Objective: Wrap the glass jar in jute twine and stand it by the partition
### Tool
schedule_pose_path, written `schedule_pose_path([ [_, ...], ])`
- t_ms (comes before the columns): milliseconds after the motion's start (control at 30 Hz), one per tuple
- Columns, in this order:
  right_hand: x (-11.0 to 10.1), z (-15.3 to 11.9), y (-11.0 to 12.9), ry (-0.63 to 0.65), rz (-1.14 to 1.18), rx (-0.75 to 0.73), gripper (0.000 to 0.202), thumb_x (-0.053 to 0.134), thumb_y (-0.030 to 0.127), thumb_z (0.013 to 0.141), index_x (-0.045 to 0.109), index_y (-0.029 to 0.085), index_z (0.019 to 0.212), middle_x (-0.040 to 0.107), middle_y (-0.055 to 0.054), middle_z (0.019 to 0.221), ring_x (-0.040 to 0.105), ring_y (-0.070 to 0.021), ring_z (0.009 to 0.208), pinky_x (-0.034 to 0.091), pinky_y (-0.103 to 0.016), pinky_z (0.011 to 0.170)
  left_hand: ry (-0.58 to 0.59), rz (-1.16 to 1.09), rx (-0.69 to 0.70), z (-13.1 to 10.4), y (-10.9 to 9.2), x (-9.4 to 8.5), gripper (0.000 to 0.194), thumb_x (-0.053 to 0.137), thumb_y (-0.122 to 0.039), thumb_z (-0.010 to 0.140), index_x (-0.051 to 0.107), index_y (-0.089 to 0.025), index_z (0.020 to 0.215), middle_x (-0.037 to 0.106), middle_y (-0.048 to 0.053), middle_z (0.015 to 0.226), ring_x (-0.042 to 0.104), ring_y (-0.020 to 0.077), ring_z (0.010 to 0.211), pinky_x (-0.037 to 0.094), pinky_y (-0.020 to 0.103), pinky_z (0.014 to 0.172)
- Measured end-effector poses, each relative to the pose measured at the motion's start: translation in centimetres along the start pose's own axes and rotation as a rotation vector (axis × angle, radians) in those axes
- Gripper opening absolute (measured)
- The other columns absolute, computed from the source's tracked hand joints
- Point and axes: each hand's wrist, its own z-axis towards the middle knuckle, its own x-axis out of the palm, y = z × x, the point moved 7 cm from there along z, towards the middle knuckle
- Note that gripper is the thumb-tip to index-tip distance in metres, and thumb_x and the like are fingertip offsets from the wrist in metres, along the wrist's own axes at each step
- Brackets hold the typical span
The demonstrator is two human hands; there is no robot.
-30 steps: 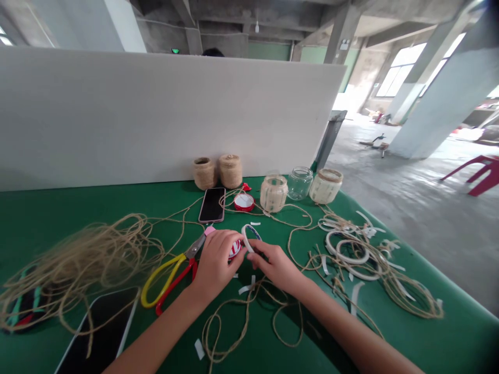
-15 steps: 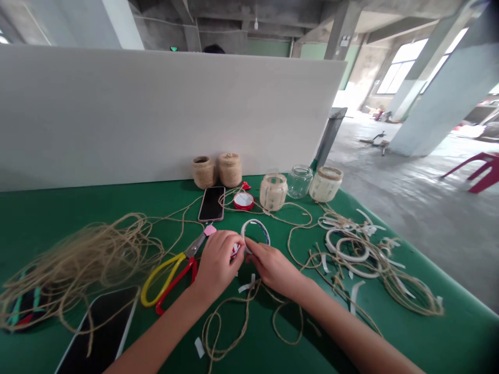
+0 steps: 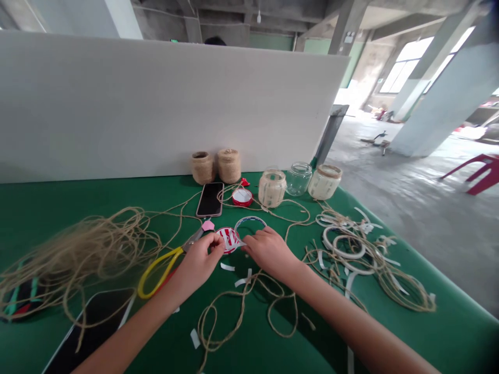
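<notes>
1. Right hand (image 3: 273, 254): narrow grip, fingertips closed on a white ring-shaped roll of tape (image 3: 250, 218) with a patterned inner face, the roll standing up beyond the fingers.
2. Left hand (image 3: 205, 257): thumb and fingers curled close together, narrow, at the left edge of a round red-and-white striped disc (image 3: 227, 238); cannot tell what, if anything, is pinched.
3. Disc lies between the hands; a whitish strip (image 3: 240, 243) reaches from its right side to the right fingertips.
4. Scissors with metal blades, one yellow handle, one red (image 3: 186, 246): just left of the left hand, small pink piece (image 3: 208, 225) by the tip.
5. Beyond: dark-screened phone (image 3: 210, 200), red-rimmed round lid with white inside (image 3: 242, 196).
6. Loose brown twine (image 3: 240, 306) on green tabletop (image 3: 163, 343), nearer the wearer.
</notes>
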Motion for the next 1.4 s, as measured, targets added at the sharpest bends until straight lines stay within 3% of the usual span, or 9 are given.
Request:
schedule_pose_path([
  [133, 0.3, 0.7, 0.6, 0.079, -0.036, -0.071, 0.010, 0.055, 0.024, 0.084, 0.060, 0.016, 0.084, 0.065, -0.005, 0.069, 0.059, -0.0192, 0.069, 0.037, -0.032, 0.071, 0.038, 0.004, -0.061, 0.0, 1.0, 0.5, 0.019, 0.049, -0.035, 0.076, 0.055, -0.018, 0.070, 0.060, 0.000, 0.068, 0.056, 0.0160, 0.064, 0.042, 0.025, 0.059],
  [233, -0.1, 1.0, 1.2, 0.055, -0.027, -0.108, 0.016, 0.054, 0.030, 0.085, 0.060, 0.015, 0.087, 0.065, -0.006, 0.073, 0.058, -0.0199, 0.075, 0.036, -0.033, 0.074, -0.001, 0.105, -0.092, -0.2, 1.7, 0.5, 0.018, 0.048, -0.033, 0.076, 0.054, -0.019, 0.068, 0.060, 0.000, 0.067, 0.057, 0.0164, 0.064, 0.040, 0.025, 0.059],
  [433, -0.6, 0.7, 0.9, -0.025, -0.088, -0.063, 0.027, 0.036, 0.022, 0.091, 0.059, 0.014, 0.079, 0.063, -0.007, 0.074, 0.054, -0.0196, 0.080, 0.024, -0.043, 0.091, -0.029, 0.278, -0.094, -0.6, 1.8, 0.2, 0.015, 0.045, -0.028, 0.077, 0.055, -0.019, 0.068, 0.062, 0.001, 0.071, 0.057, 0.0166, 0.069, 0.039, 0.026, 0.063],
  [733, -0.2, 0.4, 0.2, 0.016, -0.093, 0.037, 0.029, 0.038, 0.027, 0.089, 0.060, 0.016, 0.075, 0.064, -0.007, 0.073, 0.052, -0.0214, 0.081, 0.011, -0.051, 0.094, -0.003, 0.464, -0.065, -0.3, 2.0, 0.6, 0.015, 0.045, -0.023, 0.077, 0.054, -0.020, 0.066, 0.062, 0.002, 0.070, 0.056, 0.0174, 0.070, 0.038, 0.027, 0.063],
  [833, 0.1, 0.4, 0.2, 0.031, -0.065, 0.058, 0.023, 0.039, 0.025, 0.089, 0.060, 0.016, 0.094, 0.065, -0.007, 0.074, 0.052, -0.0218, 0.080, 0.014, -0.051, 0.090, -0.061, 0.571, 0.010, -0.5, 1.6, 0.6, 0.012, 0.047, -0.022, 0.075, 0.055, -0.020, 0.066, 0.061, 0.005, 0.079, 0.055, 0.0209, 0.080, 0.038, 0.031, 0.071],
  [933, 0.0, 0.3, 0.2, 0.043, -0.036, 0.036, 0.034, 0.037, 0.023, 0.090, 0.045, 0.019, 0.122, 0.065, -0.006, 0.075, 0.052, -0.0228, 0.080, 0.017, -0.051, 0.086, -0.151, 0.646, 0.090, -0.8, 0.9, 0.4, 0.010, 0.050, -0.021, 0.073, 0.056, -0.019, 0.065, 0.058, 0.008, 0.100, 0.052, 0.0257, 0.096, 0.037, 0.037, 0.078],
  [1000, 0.0, 0.2, 0.2, 0.061, -0.031, 0.012, 0.039, 0.036, 0.024, 0.090, 0.040, 0.021, 0.129, 0.065, -0.007, 0.076, 0.052, -0.0236, 0.081, 0.017, -0.051, 0.084, -0.169, 0.641, 0.136, -0.8, 0.6, 0.4, 0.009, 0.050, -0.020, 0.073, 0.055, -0.019, 0.065, 0.055, 0.009, 0.108, 0.049, 0.0270, 0.103, 0.037, 0.039, 0.082],
  [1200, 0.4, 0.4, 0.2, 0.113, -0.024, 0.002, 0.037, 0.036, 0.021, 0.089, 0.045, 0.022, 0.124, 0.065, -0.008, 0.078, 0.052, -0.0236, 0.081, 0.014, -0.051, 0.085, -0.014, 0.521, 0.194, 0.6, 1.3, 0.6, 0.010, 0.045, -0.017, 0.075, 0.050, -0.020, 0.066, 0.059, 0.005, 0.098, 0.053, 0.0222, 0.099, 0.040, 0.035, 0.084],
  [1400, 1.0, 0.6, 0.4, 0.142, -0.007, 0.030, 0.034, 0.038, 0.018, 0.086, 0.050, 0.023, 0.118, 0.066, -0.007, 0.077, 0.052, -0.0239, 0.081, 0.013, -0.050, 0.084, 0.007, 0.523, 0.151, 1.9, 1.8, 0.2, 0.010, 0.044, -0.018, 0.075, 0.048, -0.020, 0.066, 0.058, 0.004, 0.083, 0.055, 0.0207, 0.087, 0.043, 0.033, 0.077],
])
